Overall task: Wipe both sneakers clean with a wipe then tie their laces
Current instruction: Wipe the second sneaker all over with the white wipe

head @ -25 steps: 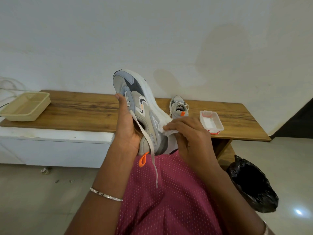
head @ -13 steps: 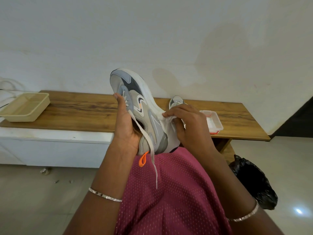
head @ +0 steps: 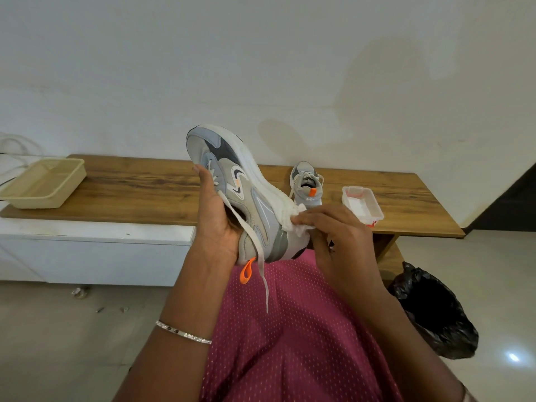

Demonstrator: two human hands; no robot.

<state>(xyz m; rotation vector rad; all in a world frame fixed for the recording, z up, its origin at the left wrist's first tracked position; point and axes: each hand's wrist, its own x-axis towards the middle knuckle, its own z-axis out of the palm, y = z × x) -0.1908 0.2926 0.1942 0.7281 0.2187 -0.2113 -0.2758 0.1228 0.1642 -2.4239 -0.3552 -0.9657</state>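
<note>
My left hand (head: 216,219) grips a grey and white sneaker (head: 232,181) from its lace side and holds it up, toe pointing up and away. Its loose white lace (head: 255,256) and orange heel loop (head: 246,271) hang down. My right hand (head: 336,236) pinches a crumpled white wipe (head: 293,217) against the white sole edge near the heel. The second sneaker (head: 307,182) stands on the wooden table (head: 145,187), its heel toward me and its laces loose.
A small white plastic tub (head: 362,204) sits on the table right of the second sneaker. A beige basket (head: 43,181) stands at the table's left end. A black bin bag (head: 435,309) is on the floor at the right.
My right hand has slid the wipe back down along the sole toward the heel, uncovering the second sneaker behind it. The held sneaker has barely moved.
</note>
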